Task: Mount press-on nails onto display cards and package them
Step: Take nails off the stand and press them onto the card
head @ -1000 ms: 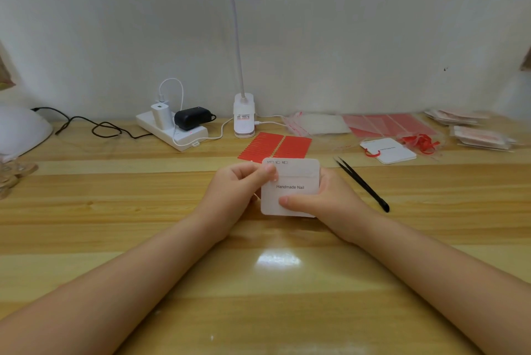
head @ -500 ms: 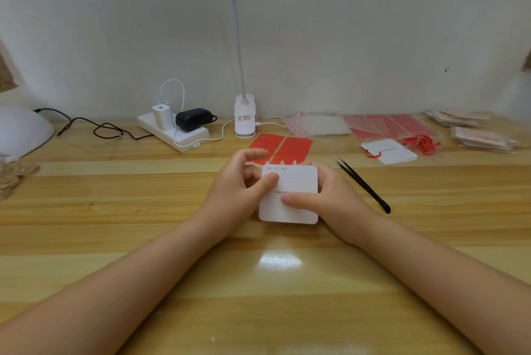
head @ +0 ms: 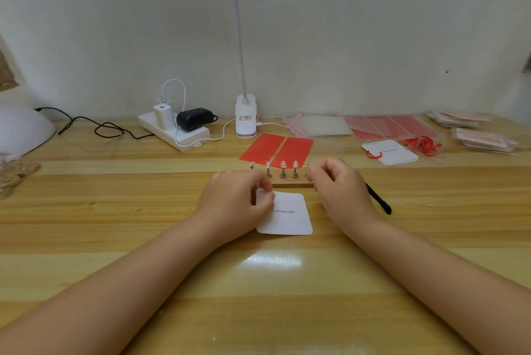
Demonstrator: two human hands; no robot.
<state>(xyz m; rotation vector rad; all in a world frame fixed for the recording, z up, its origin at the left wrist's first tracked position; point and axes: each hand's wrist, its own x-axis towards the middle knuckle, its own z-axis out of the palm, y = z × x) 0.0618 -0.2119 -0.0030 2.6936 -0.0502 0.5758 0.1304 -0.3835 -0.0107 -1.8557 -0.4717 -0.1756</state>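
Note:
A white display card (head: 290, 216) printed "Handmade Nail" lies flat on the wooden table (head: 143, 211). My left hand (head: 235, 202) rests on the card's upper left corner with its fingers curled, hiding that corner. Just behind the card stands a wooden nail stand (head: 290, 182) with several press-on nails (head: 283, 165) on pegs. My left hand's knuckles cover the stand's left end. My right hand (head: 339, 185) is off the card, its curled fingertips at the stand's right end; whether they grip anything is hidden.
Black tweezers (head: 379, 202) lie right of my right hand. Red adhesive tab sheets (head: 275, 149) lie behind the stand. A second card with red ribbon (head: 390, 152), clear bags (head: 324, 126) and packed sets (head: 482, 139) are at the back right. Lamp base (head: 246, 119) and power strip (head: 175, 130) stand by the wall.
The card went from upright in both hands to flat on the table. My right hand let go of it and moved to the stand's right end, which is now uncovered.

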